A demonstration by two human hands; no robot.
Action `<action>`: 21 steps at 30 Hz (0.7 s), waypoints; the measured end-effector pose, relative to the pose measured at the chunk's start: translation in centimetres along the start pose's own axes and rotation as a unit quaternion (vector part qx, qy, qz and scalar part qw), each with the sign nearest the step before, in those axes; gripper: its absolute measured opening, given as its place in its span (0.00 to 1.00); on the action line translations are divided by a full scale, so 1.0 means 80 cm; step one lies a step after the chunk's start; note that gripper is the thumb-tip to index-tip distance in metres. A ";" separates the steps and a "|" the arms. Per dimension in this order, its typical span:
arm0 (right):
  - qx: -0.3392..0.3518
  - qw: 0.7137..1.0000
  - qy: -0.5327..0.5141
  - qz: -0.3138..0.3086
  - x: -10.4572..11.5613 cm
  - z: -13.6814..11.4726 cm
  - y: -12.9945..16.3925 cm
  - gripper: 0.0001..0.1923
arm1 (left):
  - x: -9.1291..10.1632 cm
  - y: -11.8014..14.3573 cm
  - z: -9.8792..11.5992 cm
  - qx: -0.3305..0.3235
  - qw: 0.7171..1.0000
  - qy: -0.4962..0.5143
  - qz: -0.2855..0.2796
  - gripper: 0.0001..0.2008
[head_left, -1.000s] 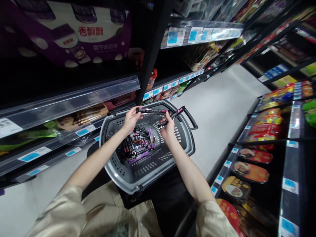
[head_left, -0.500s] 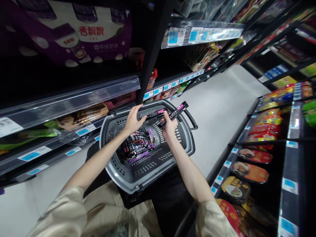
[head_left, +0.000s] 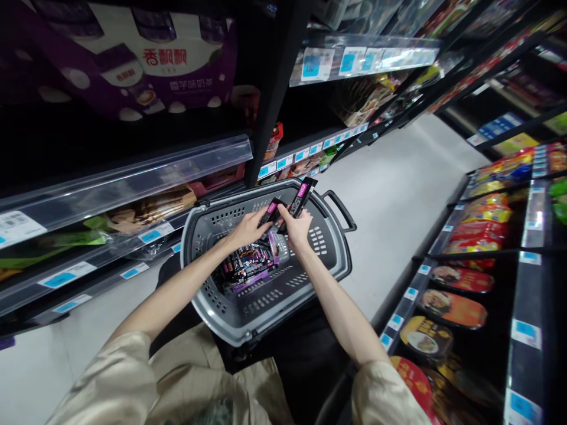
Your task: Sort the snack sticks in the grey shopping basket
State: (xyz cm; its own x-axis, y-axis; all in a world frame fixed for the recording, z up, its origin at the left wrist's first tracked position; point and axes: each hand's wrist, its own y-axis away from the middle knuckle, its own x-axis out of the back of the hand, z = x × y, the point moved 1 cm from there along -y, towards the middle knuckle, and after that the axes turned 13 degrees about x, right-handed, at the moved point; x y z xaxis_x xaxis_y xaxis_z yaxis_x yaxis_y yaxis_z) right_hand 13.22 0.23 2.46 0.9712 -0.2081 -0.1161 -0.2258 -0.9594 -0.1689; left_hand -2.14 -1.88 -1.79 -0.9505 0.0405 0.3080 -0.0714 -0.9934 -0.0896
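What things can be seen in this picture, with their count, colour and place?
basket: one, grey, on the person's lap between the two shelf rows
packets in basket: many, black and pink-purple, heaped on the basket floor
held packets: at least two, black with pink ends, above the basket's far rim
purple carton: one, purple and white, top left shelf
price tags: many, blue and white, along the shelf edges
round food packs: several, red and orange, lower right shelf
floor: pale grey, aisle between the shelves
left hand: on the held packets
right hand: gripping the held packets
sleeves: two, beige, bottom edge
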 end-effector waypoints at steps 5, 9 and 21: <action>-0.021 1.000 -0.020 -0.011 -0.001 -0.001 0.000 0.23 | -0.004 -0.004 -0.008 0.042 0.999 0.010 -0.001 0.17; -0.027 0.999 -0.034 -0.022 0.000 -0.001 -0.002 0.23 | -0.007 -0.005 -0.010 0.067 0.991 0.106 -0.055 0.15; -0.043 0.993 0.041 -0.102 0.010 0.003 -0.011 0.24 | -0.002 -0.002 0.008 0.184 0.938 0.277 -0.100 0.26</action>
State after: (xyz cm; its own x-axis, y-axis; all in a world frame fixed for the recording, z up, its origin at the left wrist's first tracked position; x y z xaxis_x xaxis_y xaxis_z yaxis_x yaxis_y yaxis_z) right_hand 14.16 0.92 2.24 0.9998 -0.0186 -0.0071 -0.0192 -0.9951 -0.0971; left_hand -1.74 -1.77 -1.21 -0.9478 0.1773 -0.2649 -0.2519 -0.9259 0.2816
